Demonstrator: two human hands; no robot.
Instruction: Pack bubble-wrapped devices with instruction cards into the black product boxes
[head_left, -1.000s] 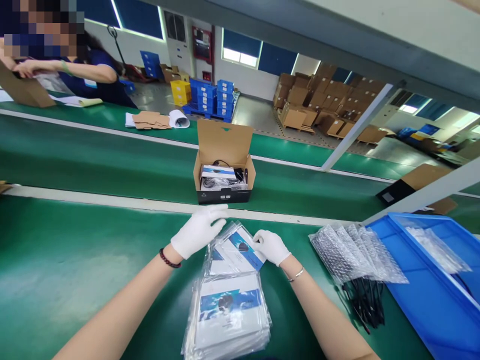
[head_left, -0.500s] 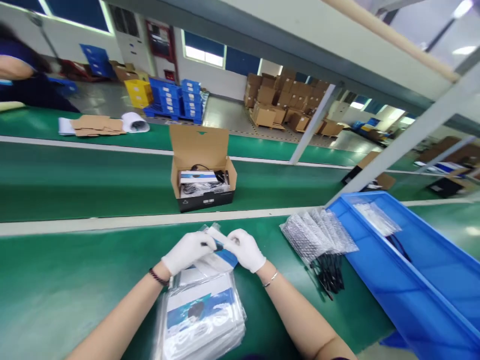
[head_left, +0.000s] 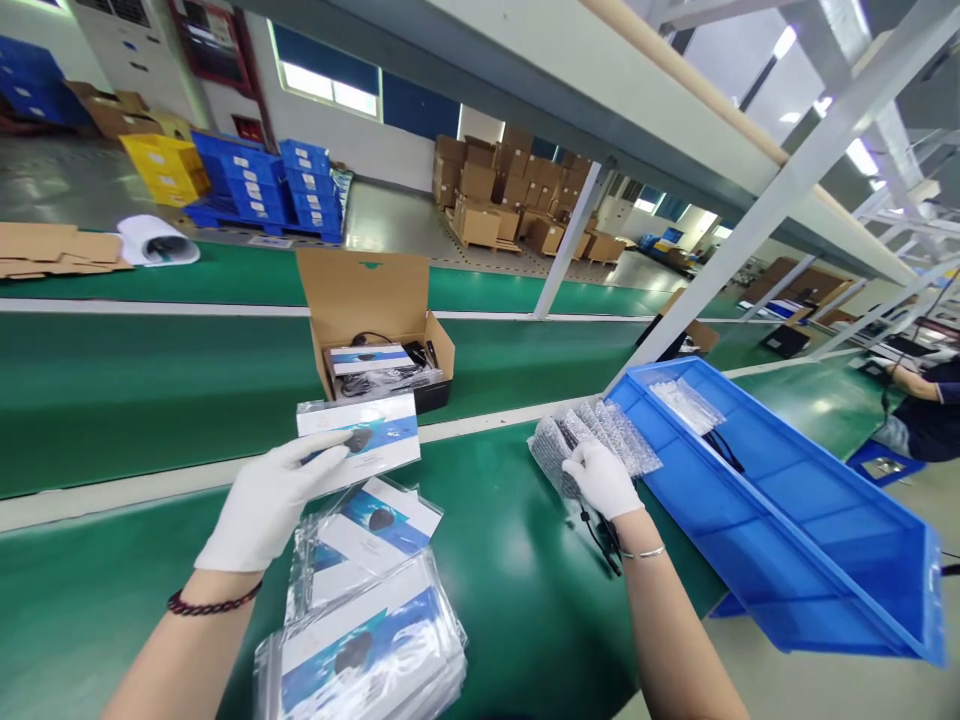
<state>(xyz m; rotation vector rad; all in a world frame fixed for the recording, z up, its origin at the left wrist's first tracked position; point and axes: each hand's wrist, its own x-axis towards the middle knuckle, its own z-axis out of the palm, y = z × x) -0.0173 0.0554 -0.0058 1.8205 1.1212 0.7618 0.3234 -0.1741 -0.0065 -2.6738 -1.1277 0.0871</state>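
My left hand [head_left: 274, 495], in a white glove, is closed on a bagged booklet [head_left: 367, 435] with a blue and white cover, lifted above a stack of the same bagged booklets [head_left: 364, 640] on the green bench. My right hand [head_left: 600, 478], also gloved, rests with curled fingers on a pile of bubble-wrap bags [head_left: 600, 435] holding black cables, beside the blue bin. An open cardboard box [head_left: 375, 335] stands on the conveyor just beyond the lifted booklet, with a booklet and black cables inside.
A large blue plastic bin [head_left: 787, 520] overhangs the bench edge at the right, with a clear bag inside. Slanting white frame posts [head_left: 757, 215] cross above. Flat cardboard pieces [head_left: 56, 250] lie far left. Another person's arm [head_left: 919, 385] shows at the far right.
My left hand has lifted one bagged booklet off the stack toward the open box. My right hand let go of it and moved right onto the bubble-wrap bags. The view swung right.
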